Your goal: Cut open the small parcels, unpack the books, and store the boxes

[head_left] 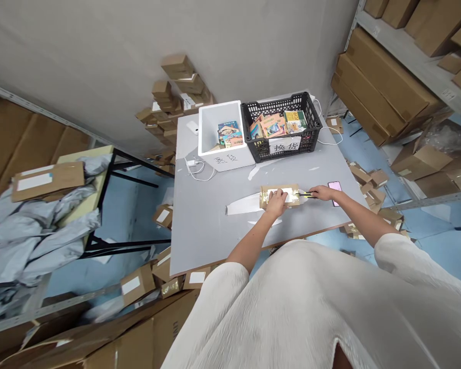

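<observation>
A small cardboard box with a white label and shiny tape lies near the front of the grey table. My left hand holds it down from above, its fingers bent over the label. In my right hand is a pair of black-and-yellow scissors, closed in the fingers. Their tips point left and reach the right end of the box. Beneath and left of the box is a strip of white paper. Just beyond my right hand, a phone with a lit pink screen lies flat.
At the back stand a white foam box and a black crate, both with books inside. A white cable trails nearby. Left is a side table with grey mailing bags. Cartons crowd the floor; shelves stand right.
</observation>
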`<state>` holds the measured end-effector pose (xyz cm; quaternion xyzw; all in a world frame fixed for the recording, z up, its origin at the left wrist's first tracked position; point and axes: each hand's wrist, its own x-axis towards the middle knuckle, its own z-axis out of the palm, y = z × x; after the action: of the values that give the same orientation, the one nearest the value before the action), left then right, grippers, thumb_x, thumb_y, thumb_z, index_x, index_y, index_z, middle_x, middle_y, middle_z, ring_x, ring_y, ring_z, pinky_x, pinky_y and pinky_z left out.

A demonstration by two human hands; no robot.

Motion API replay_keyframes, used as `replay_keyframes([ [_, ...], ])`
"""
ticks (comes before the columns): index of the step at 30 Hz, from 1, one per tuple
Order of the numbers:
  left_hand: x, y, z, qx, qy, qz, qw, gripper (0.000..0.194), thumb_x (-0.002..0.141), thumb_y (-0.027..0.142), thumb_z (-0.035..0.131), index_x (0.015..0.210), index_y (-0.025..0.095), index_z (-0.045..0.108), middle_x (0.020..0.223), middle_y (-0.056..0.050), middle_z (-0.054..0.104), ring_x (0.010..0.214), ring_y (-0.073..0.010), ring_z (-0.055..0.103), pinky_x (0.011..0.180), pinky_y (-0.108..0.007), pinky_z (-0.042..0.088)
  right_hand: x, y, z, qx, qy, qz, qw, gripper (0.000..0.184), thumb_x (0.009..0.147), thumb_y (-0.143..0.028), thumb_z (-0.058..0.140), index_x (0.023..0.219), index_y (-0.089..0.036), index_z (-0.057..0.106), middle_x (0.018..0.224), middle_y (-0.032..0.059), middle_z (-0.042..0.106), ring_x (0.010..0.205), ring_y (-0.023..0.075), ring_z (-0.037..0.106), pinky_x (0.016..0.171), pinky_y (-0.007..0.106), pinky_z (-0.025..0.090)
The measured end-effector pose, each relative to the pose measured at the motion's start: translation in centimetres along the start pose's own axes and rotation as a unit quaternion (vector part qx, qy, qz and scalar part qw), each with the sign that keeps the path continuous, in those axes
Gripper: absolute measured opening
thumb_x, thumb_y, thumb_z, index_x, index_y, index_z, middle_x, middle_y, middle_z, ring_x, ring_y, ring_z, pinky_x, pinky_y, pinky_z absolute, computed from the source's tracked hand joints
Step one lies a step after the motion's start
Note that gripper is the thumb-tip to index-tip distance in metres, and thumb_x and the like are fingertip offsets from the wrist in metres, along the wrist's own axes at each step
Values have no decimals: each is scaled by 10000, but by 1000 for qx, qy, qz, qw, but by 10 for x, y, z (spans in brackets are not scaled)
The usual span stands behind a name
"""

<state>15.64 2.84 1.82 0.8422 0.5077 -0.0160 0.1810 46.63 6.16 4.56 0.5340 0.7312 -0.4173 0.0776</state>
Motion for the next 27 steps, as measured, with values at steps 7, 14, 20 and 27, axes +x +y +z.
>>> replay_keyframes([
  [7,0,0,-3,-8,9,2,1000,638,909,281,823,1484,269,546,1418,-123,571,1315,-316,614,1304,-511,296,-30,15,28,159,-29,10,987,327,967,-534,649,981,-224,752,828,33,734,683,164,611,587,257,443],
  [14,0,0,-11,-50,80,-9,996,628,1056,366,585,1647,240,416,1430,-157,577,1303,-323,624,1208,-490,449,-33,16,41,283,81,50,954,351,997,-556,660,1119,-228,686,933,37,804,729,181,708,612,252,520],
  [20,10,-2,-12,-43,102,-56,992,470,1067,230,466,1529,264,547,1544,-150,560,1347,-326,608,1174,-508,483,-29,-8,55,235,181,-19,955,391,1096,-475,496,1273,-219,732,1028,56,814,899,210,746,845,316,601],
  [27,18,-9,-6,-54,77,-57,994,464,1063,236,483,1522,241,548,1644,-141,529,1559,-307,450,1297,-504,360,-31,-14,63,53,222,-72,971,422,1031,-346,649,1436,-270,738,1248,108,764,1073,277,726,1005,393,563],
])
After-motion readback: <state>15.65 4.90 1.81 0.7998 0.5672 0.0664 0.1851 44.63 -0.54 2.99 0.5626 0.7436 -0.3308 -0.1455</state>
